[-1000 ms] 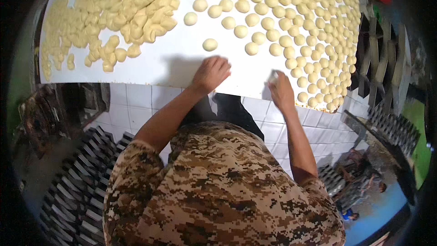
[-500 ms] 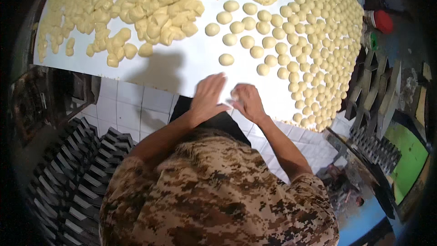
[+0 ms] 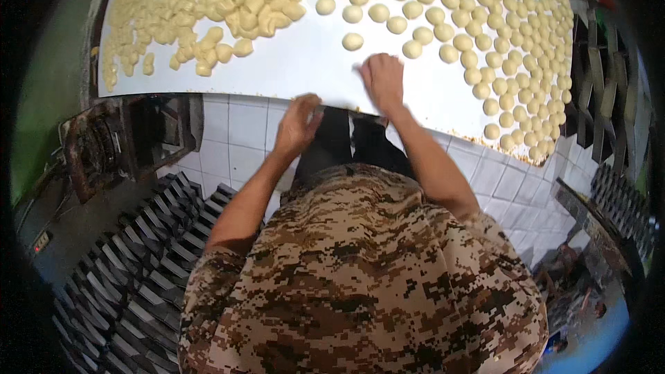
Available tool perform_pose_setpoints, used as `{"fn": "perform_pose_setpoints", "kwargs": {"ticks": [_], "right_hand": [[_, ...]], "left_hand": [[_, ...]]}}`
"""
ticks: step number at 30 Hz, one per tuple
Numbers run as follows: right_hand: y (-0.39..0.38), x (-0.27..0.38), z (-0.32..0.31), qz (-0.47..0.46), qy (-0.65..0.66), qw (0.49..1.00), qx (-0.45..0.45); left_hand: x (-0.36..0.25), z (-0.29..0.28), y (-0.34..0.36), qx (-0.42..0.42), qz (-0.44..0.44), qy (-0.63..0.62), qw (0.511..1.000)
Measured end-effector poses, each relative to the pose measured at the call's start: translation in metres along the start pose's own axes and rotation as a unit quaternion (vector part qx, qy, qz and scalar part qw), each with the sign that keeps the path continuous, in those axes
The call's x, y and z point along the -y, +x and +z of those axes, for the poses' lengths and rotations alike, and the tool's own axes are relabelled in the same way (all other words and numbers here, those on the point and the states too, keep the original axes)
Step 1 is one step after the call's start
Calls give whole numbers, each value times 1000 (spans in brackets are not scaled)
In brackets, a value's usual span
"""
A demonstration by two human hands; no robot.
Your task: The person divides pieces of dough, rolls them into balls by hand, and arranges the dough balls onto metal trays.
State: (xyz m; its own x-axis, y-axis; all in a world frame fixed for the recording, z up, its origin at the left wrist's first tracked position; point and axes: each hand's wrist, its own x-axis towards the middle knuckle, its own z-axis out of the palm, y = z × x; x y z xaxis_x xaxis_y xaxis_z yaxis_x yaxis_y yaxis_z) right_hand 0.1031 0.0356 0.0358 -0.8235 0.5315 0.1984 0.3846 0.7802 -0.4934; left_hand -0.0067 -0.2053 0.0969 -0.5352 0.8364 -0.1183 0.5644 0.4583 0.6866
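Cut dough pcs (image 3: 235, 0) lie on the table (image 3: 298, 62) at approx 11 o'clock from our L hand (image 3: 298, 127), fingers loosely curled by the edge; can't tell if they hold anything. Nearest dough ball (image 3: 352, 41), round, no long axis, sits at approx 11 o'clock from our R hand (image 3: 385, 82), the nearer one, fingers curled under, contents hidden.

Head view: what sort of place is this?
Probably a bakery or dough workshop: a white, flat tabletop bears many round, pale-yellow dough balls and a heap of irregular pale-yellow dough pieces; stacked dark-grey angular pieces nearby may be baking tins.
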Motion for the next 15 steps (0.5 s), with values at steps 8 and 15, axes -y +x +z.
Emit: {"fn": "perform_pose_setpoints", "kwargs": {"ticks": [8,15], "right_hand": [[46,20,-97,123,117,955,242],[114,40,-75,-66,6,997,-41]], "left_hand": [[23,-34,-6,-137,-2,0,991],[60,-89,116,-303,-50,-85,948]]}}
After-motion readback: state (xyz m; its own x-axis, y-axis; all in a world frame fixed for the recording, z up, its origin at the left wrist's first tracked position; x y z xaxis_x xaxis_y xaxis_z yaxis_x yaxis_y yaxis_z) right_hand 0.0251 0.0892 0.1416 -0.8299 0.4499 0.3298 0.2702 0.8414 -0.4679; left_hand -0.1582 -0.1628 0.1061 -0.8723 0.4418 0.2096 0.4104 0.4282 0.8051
